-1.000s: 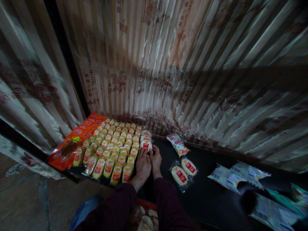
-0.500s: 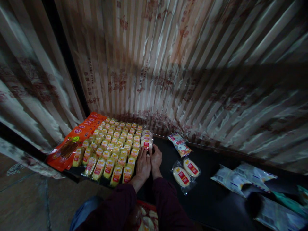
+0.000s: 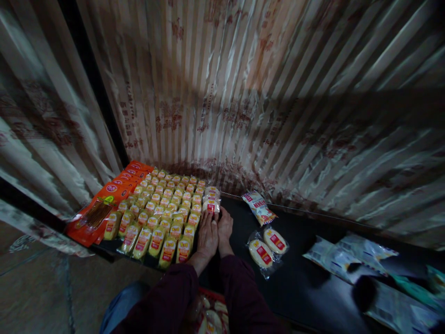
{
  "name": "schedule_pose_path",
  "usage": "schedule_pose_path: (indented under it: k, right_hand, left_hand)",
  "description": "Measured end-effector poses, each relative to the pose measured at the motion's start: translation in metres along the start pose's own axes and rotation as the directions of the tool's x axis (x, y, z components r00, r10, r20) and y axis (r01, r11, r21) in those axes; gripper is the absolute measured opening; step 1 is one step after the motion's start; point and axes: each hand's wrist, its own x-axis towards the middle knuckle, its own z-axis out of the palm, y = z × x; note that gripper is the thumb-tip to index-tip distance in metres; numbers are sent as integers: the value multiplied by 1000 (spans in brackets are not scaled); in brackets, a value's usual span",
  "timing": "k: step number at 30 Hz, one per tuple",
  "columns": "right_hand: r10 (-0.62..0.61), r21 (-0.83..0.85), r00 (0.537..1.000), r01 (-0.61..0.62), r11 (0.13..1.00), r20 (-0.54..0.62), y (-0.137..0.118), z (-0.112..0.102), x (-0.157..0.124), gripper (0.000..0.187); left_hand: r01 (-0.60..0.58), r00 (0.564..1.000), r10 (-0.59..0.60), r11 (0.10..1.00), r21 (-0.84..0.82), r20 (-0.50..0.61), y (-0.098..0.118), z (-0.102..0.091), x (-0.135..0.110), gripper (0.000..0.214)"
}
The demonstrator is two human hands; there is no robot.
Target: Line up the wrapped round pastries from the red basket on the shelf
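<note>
My left hand (image 3: 208,235) reaches forward with its fingers stretched out, their tips on the near end of a short row of white round packaged cakes (image 3: 211,207) with red labels. Right beside it, my right hand (image 3: 225,228) has its fingers bent around the right side of the nearest white cake. Part of that cake is hidden by the fingers. To the left, rows of yellow wrapped cakes (image 3: 157,239) stand close together on the black shelf (image 3: 239,253). Two more white cakes in clear wrappers (image 3: 261,253) lie to the right of my hands.
Orange snack packets (image 3: 99,208) overlap at the shelf's left end. A red-and-white snack bag (image 3: 259,207) lies near the back curtain (image 3: 222,116). Silvery packets (image 3: 330,257) are at the right. Below my forearms is a red container holding more wrapped cakes (image 3: 212,320).
Both hands stay at the near end of the white cake row, almost unmoved. The whole view has shifted slightly.
</note>
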Motion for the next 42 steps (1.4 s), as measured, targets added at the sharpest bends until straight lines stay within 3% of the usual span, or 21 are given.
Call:
schedule_pose_path:
  k: [13, 22, 28, 35, 42]
  right_hand:
    - [25, 68, 998, -29, 997, 53, 2, -10, -1, 51]
    - [-53, 52, 998, 51, 997, 45, 2, -7, -2, 48]
    - [38, 133, 999, -34, 991, -28, 1, -5, 6, 61]
    - [135, 288, 986, -159, 944, 101, -3, -3, 32, 76]
    - [149, 361, 976, -198, 911, 158, -8, 5, 49, 71]
  left_hand:
    - [22, 1000, -21, 1000, -22, 9, 0, 3, 5, 51]
    - [20, 999, -21, 1000, -16, -40, -1, 5, 5, 48]
    - [8, 999, -10, 999, -35, -46, 0, 2, 3, 49]
    - [-2, 1000, 2, 1000, -11, 11, 1, 1, 3, 52]
    - [8, 1000, -8, 1000, 13, 18, 1, 3, 4, 55]
